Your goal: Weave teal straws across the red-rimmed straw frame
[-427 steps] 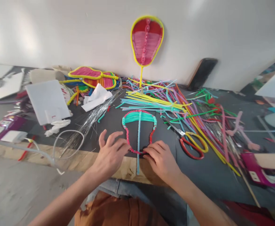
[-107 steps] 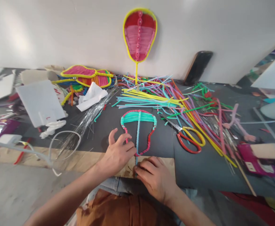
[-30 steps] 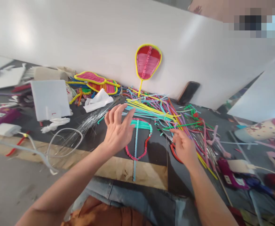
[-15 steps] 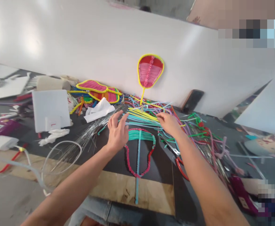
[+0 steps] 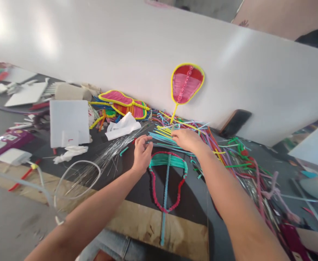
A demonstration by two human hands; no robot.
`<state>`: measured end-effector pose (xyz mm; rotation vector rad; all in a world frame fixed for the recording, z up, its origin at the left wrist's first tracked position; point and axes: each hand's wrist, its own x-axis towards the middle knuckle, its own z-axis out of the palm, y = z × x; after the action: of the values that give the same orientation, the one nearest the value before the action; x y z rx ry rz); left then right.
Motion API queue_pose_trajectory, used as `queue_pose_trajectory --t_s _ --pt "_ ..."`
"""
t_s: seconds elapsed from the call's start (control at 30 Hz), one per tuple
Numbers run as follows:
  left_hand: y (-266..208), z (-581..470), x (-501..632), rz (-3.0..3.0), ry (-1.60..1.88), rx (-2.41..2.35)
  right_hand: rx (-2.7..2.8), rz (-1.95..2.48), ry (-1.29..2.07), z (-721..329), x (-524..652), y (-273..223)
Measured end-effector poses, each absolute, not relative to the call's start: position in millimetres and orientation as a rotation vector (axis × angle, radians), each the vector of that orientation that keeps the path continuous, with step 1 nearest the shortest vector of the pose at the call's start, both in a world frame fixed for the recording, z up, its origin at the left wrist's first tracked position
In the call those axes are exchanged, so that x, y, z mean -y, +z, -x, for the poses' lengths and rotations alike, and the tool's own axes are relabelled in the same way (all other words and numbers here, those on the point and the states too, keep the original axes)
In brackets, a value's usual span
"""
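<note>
My left hand (image 5: 142,154) is half curled at the left ends of the light-blue pipe cleaners (image 5: 160,138), with a small gap between thumb and forefinger. My right hand (image 5: 187,139) reaches over the same bundle, its fingertips pinched down on the pipe cleaners; which strand they grip is hidden. A few yellow pipe cleaners (image 5: 162,130) lie just behind. Below the hands lies a fan-shaped frame (image 5: 153,185) of pink and red pipe cleaner, its top wound in teal, with a blue stem down the middle.
A finished pink fan with yellow edging (image 5: 187,85) leans against the white board (image 5: 120,47), near a phone (image 5: 235,122). Thin wires (image 5: 104,159), crumpled white paper (image 5: 123,126) and a looped white cable (image 5: 77,162) lie left. Tangled pipe cleaners (image 5: 259,181) spread right.
My right hand has moved left over the bundle, and its fingers have come down among the strands. My left hand's fingers have curled closer together. The whole view has shifted slightly.
</note>
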<state>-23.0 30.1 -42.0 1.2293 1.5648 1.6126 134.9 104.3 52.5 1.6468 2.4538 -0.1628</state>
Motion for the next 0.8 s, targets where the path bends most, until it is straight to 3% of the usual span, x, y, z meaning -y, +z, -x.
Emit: queue_pose_trajectory --t_s 0.3,0.8 --pt "-41.4 24.3 -29.7 -1.198 1.568 -1.605 -2.411 -1.776 -0.172 -135.5 -110.7 15.5" --pt "-40.5 25.5 -27.5 -1.649 1.303 -1.583 -2.843 -2.439 -0.43 -192.0 -126.3 33.7"
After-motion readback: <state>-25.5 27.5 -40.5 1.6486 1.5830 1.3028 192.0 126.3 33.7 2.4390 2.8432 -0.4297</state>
